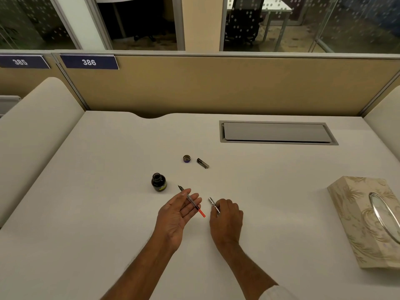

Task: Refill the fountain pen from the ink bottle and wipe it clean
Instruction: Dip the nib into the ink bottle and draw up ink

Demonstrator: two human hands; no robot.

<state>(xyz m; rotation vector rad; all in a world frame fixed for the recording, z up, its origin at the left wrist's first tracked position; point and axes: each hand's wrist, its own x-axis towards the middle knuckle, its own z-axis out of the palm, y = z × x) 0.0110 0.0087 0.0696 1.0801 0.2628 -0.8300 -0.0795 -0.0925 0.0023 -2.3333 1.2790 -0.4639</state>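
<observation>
The open ink bottle stands uncapped on the white desk, just left of my hands. My left hand lies palm up and holds the pen's front section: nib toward the bottle, clear converter with a red end toward my right hand. My right hand is closed on the silver pen barrel, a little to the right of the red end and apart from it. The bottle's cap and the dark pen cap lie farther back on the desk.
A patterned tissue box sits at the right edge of the desk. A grey cable hatch is set into the desk at the back right. A tan partition closes the far side.
</observation>
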